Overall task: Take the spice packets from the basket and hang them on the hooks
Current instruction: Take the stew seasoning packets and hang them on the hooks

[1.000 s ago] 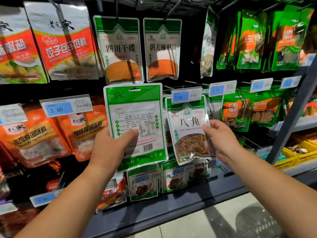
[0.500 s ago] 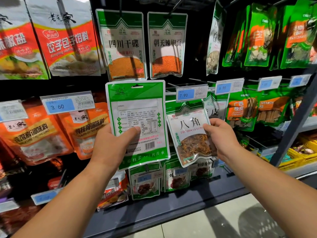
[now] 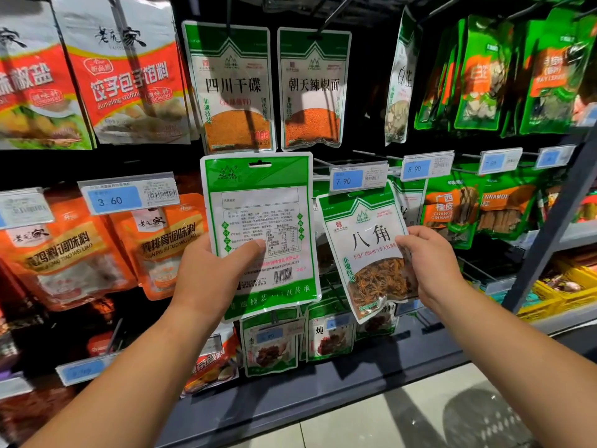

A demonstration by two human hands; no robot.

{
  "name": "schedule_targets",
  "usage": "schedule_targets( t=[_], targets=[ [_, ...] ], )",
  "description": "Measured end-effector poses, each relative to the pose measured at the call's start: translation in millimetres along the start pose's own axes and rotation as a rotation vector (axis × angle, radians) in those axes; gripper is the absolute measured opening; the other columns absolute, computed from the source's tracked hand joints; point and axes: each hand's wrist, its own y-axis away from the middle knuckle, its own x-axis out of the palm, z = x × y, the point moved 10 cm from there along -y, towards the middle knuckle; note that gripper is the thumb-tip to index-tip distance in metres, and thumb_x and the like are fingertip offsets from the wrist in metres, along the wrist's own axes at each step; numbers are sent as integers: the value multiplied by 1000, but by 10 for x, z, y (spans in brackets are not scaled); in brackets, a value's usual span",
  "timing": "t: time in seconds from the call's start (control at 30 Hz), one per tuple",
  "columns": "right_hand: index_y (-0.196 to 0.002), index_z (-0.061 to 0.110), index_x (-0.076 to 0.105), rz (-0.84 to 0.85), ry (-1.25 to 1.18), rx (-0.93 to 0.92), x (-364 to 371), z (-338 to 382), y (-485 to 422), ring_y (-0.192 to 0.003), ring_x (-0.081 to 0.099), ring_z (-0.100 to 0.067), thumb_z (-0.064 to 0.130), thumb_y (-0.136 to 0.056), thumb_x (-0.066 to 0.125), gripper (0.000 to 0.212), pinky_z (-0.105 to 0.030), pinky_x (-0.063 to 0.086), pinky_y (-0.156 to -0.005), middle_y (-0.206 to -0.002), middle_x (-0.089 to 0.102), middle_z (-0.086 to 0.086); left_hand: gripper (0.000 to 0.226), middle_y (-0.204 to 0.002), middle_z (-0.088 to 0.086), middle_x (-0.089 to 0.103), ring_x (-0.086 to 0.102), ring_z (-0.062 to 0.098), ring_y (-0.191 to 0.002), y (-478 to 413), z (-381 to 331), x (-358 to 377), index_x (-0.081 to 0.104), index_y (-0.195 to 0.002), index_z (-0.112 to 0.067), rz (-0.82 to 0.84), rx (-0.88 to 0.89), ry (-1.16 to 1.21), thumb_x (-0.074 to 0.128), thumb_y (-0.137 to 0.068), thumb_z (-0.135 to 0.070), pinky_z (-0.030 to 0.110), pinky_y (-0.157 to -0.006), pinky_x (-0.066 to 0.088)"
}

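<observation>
My left hand (image 3: pixel 214 274) grips a green and white spice packet (image 3: pixel 261 221) by its lower left edge, back side toward me, its hang hole at the top. The packet is held upright in front of the middle shelf row, just below two hanging chilli powder packets (image 3: pixel 232 88). My right hand (image 3: pixel 426 263) pinches the right edge of a star anise packet (image 3: pixel 365 250), which tilts to the left below the 7.90 price tag (image 3: pixel 357 177). Its top sits behind that tag, so I cannot tell if it is on a hook. No basket is in view.
Rows of hanging packets fill the rack: red and orange seasoning bags (image 3: pixel 122 92) at left, green packets (image 3: pixel 484 76) at right, more (image 3: pixel 271 344) below. A dark shelf ledge (image 3: pixel 323 392) runs under them. A slanted grey post (image 3: pixel 555 221) and yellow crates (image 3: pixel 568 286) are at right.
Both hands and their packets stay nearly in place. The star anise packet has tilted a little more to the left, and my view has moved slightly closer and upward.
</observation>
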Motion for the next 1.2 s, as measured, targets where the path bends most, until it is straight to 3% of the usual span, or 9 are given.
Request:
schedule_targets(
  t=[0.13,0.3,0.47,0.6,0.77,0.9,0.97,1.03,1.2],
  targets=[
    [-76,16,59,-17,-10,-1,-26,-12,-20,-55,60,-9,6,-97,57,24,-25,44,-45,-77,68,-1,14,-89,-7,80,76,11,-77,-12,30,-12,73,-98,-23,-6,-7,2,76,-89,-13,21,-56,56],
    [-75,16,61,-17,-12,-5,-21,-32,-53,-57,58,-17,7,-97,58,24,-24,42,-42,-79,70,-5,13,-90,-7,80,76,12,-76,-25,45,-11,73,-96,-24,-7,-12,-1,76,-89,-14,20,-55,56],
    [-78,10,57,5,49,-13,38,-91,-97,-60,50,-25,22,-96,65,24,-34,42,-57,-77,59,-11,13,-92,-5,80,77,14,-79,-31,49,5,73,-97,-24,-6,-15,-3,76,-89,-14,25,-58,57],
    [-88,10,66,25,69,-28,125,-114,-121,-66,56,-23,22,-98,64,16,-42,51,-68,-89,70,-16,14,-93,-5,80,77,15,-80,-41,67,17,73,-96,-26,-5,-16,-16,77,-88,-15,29,-61,57],
    [-85,13,67,26,72,-19,152,-149,-160,-55,50,-24,20,-98,64,15,-34,40,-54,-81,68,-17,13,-93,-5,80,77,17,-80,-68,98,2,73,-96,-25,-10,-30,-17,77,-88,-15,29,-61,57],
    [-88,-9,55,51,98,-50,214,-129,-159,-56,33,-24,18,-97,64,29,-36,30,-59,-64,41,-16,14,-92,-5,80,77,16,-79,-90,121,-20,74,-99,-23,-20,-35,-20,77,-88,-15,25,-58,58],
    [-76,0,48,58,120,-67,236,-109,-157,-55,27,-21,17,-97,64,31,-38,28,-63,-57,30,-5,14,-92,-5,80,77,16,-79,-95,127,-24,74,-100,-22,-20,-35,-20,77,-88,-15,24,-57,58],
    [-72,9,45,60,135,-61,253,-119,-163,-54,28,-19,17,-98,63,32,-38,28,-63,-54,30,-1,14,-93,-5,80,77,15,-79,-94,122,-22,74,-99,-23,-16,-31,-26,77,-88,-16,24,-57,57],
    [-90,-9,51,45,141,-41,299,-179,-224,-60,32,-22,20,-100,60,33,-38,31,-63,-68,37,-12,13,-93,-8,80,76,11,-78,-91,113,-9,73,-97,-27,-5,-21,-42,77,-88,-18,26,-60,56]
  ],
)
